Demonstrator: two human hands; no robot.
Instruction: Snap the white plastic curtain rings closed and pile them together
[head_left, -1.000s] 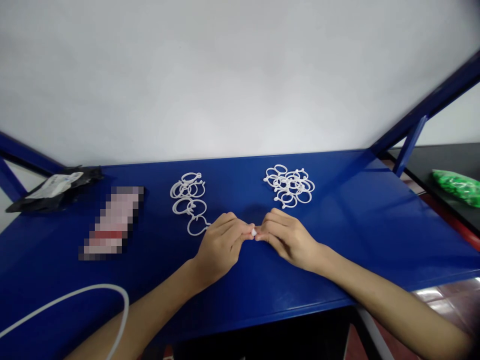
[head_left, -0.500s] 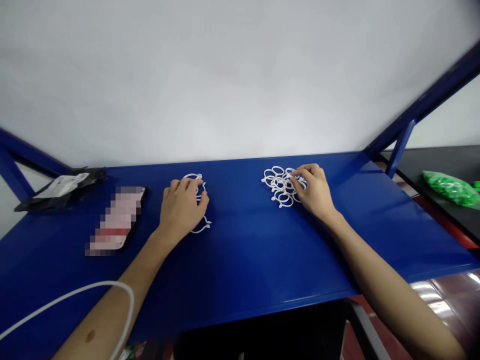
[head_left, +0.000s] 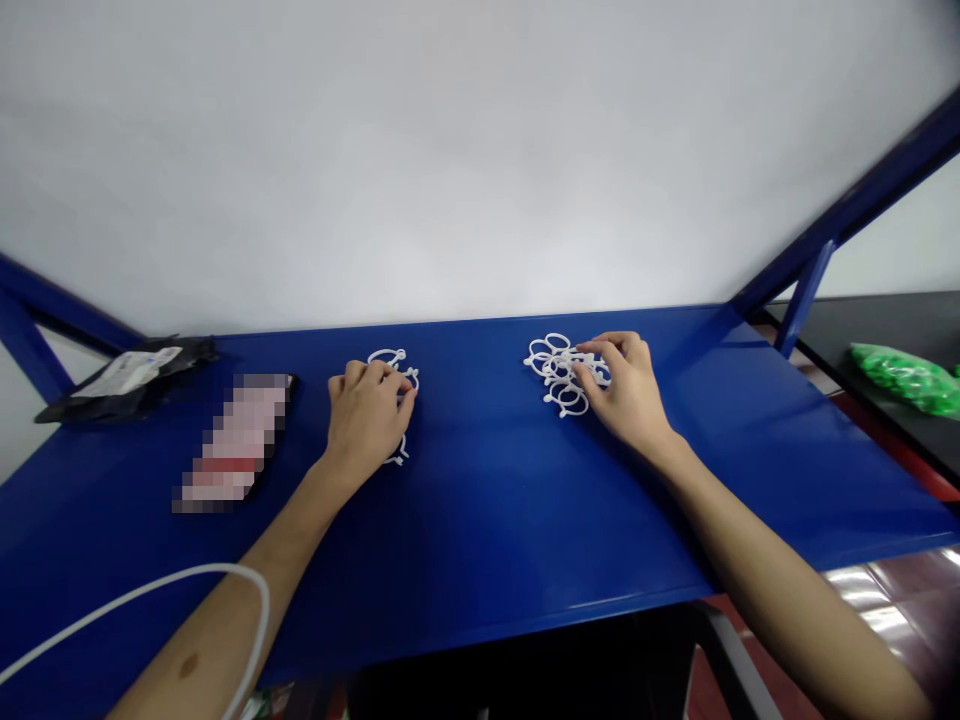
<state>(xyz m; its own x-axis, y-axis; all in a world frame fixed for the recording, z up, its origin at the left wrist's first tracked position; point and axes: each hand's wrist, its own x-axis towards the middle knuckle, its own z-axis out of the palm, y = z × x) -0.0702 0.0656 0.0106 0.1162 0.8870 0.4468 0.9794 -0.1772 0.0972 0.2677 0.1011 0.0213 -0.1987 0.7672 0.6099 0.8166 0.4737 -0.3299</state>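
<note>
On the left of the blue table (head_left: 480, 500), my left hand (head_left: 365, 412) has thumb and forefinger closed on a white plastic ring (head_left: 413, 374) with a small clasp. Parts of more white rings (head_left: 385, 354) stick out from under that hand, which hides the rest. To the right lies a loose heap of similar white rings (head_left: 559, 375), overlapping one another. Above the heap's right side is my right hand (head_left: 624, 388), its thumb and forefinger pinched on one of the rings. The fingers partly cover the heap.
A phone (head_left: 238, 440) lies left of my left hand, and a black plastic packet (head_left: 127, 378) with a white label is behind it. A white cable (head_left: 150, 582) loops over my left forearm. Green bagged items (head_left: 911, 378) rest on a dark surface at right. A white wall (head_left: 480, 160) stands behind.
The ring under my left fingers has shifted, and the lower ring ends there have moved left. My right thumb has moved left into the heap, nudging some rings.
</note>
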